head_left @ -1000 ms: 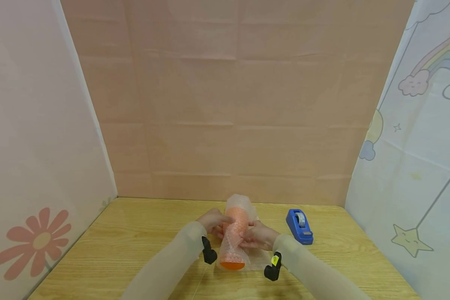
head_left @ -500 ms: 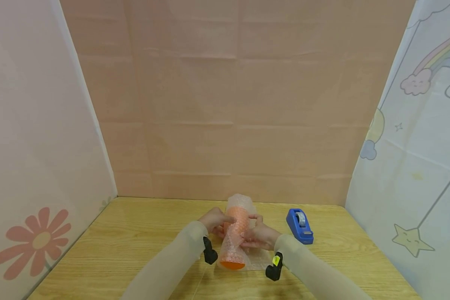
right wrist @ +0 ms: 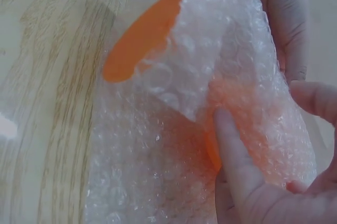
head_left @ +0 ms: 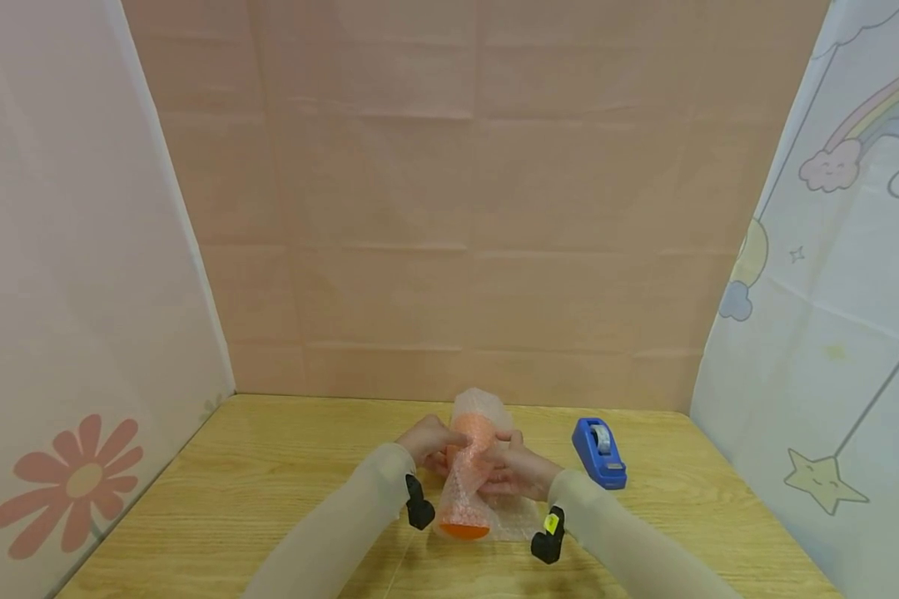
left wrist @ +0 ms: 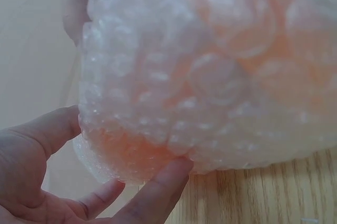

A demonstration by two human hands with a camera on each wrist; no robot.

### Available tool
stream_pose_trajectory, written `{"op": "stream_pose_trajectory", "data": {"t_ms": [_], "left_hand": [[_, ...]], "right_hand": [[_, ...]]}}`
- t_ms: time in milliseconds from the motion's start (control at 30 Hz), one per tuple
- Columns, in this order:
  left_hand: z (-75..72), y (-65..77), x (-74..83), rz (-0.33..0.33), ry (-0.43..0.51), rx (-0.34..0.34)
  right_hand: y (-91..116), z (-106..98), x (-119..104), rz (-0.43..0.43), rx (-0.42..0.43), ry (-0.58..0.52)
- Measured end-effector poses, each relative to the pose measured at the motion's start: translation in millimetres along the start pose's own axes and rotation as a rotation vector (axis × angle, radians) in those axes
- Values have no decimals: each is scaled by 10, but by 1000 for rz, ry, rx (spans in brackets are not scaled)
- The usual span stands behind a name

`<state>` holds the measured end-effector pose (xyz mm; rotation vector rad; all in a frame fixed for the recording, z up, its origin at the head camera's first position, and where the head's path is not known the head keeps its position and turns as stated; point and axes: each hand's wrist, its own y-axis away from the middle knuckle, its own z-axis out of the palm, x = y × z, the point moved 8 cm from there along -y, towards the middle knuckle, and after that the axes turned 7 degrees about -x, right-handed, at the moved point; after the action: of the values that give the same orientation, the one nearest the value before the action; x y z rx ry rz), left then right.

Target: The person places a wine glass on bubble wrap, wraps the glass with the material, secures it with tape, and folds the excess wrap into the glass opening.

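Note:
An orange cylinder (head_left: 464, 530) lies lengthwise on the table inside bubble wrap (head_left: 483, 403). Its flat orange end (right wrist: 145, 37) faces the person and shows bare in the right wrist view. My left hand (head_left: 424, 441) grips the left side of the roll, thumb on top. On the opposite side my right hand (head_left: 520, 467) holds it, with an extended finger (right wrist: 231, 145) against a wrap edge and the thumb apart toward the far end. A loose flap of wrap spreads on the table at the right. The left wrist view shows fingers (left wrist: 163, 182) touching the wrapped surface.
A blue tape dispenser (head_left: 599, 453) with a roll of clear tape stands to the right of the hands. The wooden table (head_left: 292, 474) meets a pinkish-tan backdrop (head_left: 449, 249) behind, with patterned white panels at both sides.
The right hand's fingers have shifted on the wrap: one reached out toward the far end, and the upper part of the hand now lies further over the roll. The left hand stays put.

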<state>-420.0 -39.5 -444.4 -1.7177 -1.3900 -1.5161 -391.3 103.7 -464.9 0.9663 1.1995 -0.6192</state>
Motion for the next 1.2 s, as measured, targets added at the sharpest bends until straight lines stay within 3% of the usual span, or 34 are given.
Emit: {"op": "stream_pose_trajectory", "data": {"t_ms": [400, 867, 1200], "left_hand": [[-12, -40, -33, -9, 18, 0], [-18, -49, -43, -12, 22, 1], [-37, -50, -119, -33, 97, -13]], "right_hand": [[2, 19, -29, -9, 103, 93], [-30, 21, -36, -22, 21, 103], [-14, 46, -47, -26, 13, 97]]}}
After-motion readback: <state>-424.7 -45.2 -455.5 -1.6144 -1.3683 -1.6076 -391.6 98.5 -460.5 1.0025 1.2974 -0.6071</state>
